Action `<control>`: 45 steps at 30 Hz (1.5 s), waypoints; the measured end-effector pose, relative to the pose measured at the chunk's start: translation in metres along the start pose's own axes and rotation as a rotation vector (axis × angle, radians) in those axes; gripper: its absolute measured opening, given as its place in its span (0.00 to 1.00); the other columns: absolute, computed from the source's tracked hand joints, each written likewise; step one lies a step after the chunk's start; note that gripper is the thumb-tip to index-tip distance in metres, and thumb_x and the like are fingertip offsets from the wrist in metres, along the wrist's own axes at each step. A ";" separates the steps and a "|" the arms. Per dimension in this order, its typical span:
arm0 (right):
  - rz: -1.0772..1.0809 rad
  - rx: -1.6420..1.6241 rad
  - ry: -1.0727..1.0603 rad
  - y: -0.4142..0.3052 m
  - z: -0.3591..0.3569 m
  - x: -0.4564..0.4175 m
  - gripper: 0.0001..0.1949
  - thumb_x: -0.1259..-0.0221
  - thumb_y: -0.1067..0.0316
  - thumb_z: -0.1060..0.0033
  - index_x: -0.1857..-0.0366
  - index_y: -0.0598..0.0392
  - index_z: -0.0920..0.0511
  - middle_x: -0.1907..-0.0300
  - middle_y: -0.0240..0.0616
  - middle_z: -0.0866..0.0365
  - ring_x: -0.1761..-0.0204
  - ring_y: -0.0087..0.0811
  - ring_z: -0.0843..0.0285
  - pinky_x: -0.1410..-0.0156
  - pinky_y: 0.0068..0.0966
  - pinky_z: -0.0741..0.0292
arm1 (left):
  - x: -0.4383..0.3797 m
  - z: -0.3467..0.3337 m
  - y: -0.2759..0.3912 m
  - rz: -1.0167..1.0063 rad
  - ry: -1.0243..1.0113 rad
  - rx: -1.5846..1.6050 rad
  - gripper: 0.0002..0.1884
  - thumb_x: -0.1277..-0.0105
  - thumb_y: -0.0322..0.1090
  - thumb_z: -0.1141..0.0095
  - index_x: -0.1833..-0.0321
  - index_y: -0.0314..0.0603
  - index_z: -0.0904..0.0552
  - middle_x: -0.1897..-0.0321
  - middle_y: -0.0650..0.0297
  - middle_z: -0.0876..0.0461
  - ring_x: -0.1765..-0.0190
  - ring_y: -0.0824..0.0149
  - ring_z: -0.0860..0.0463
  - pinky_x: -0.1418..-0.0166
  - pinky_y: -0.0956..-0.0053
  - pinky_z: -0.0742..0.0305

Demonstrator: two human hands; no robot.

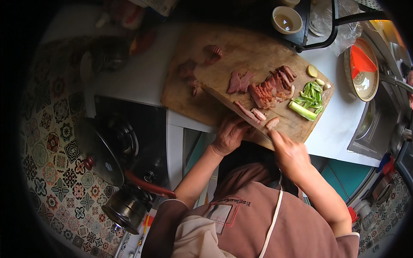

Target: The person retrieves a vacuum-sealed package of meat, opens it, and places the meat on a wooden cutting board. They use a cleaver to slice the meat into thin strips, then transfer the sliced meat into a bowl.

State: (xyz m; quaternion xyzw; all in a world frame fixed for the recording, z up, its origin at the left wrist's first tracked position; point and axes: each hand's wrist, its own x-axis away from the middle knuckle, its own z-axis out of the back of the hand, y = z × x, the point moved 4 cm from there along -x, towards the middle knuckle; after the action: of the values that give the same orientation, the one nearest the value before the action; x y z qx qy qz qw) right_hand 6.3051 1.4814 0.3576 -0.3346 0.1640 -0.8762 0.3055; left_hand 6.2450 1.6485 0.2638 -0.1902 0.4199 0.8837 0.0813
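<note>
My right hand grips the handle end of a kitchen knife, its long blade slanting across the near part of a wooden cutting board. On the near side of the blade, my left hand rests at the board's edge with curled fingers; whatever lies under them is mostly hidden. Just past the blade are a strip of meat and small fatty pieces. Farther in sits a pile of sliced cured meat, with flat slices to its left.
Cut green scallion, a pale stalk, a ginger slice and garlic cloves lie on the board's right. Beyond are a cup of liquid, a patterned bowl and a sink. A lidded pan stands left.
</note>
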 end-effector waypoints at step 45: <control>-0.005 0.030 0.119 -0.010 0.021 0.040 0.25 0.50 0.77 0.46 0.44 0.54 0.29 0.56 0.39 0.21 0.64 0.39 0.18 0.64 0.31 0.20 | 0.008 -0.004 -0.004 -0.042 -0.035 -0.098 0.15 0.45 0.24 0.38 0.53 0.42 0.17 0.51 0.58 0.21 0.48 0.50 0.23 0.42 0.56 0.27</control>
State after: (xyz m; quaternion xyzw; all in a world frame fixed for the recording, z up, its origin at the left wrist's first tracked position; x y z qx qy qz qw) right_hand 6.2918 1.4613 0.3966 -0.2776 0.1680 -0.8977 0.2981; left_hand 6.2397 1.6476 0.2557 -0.1872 0.3705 0.9045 0.0977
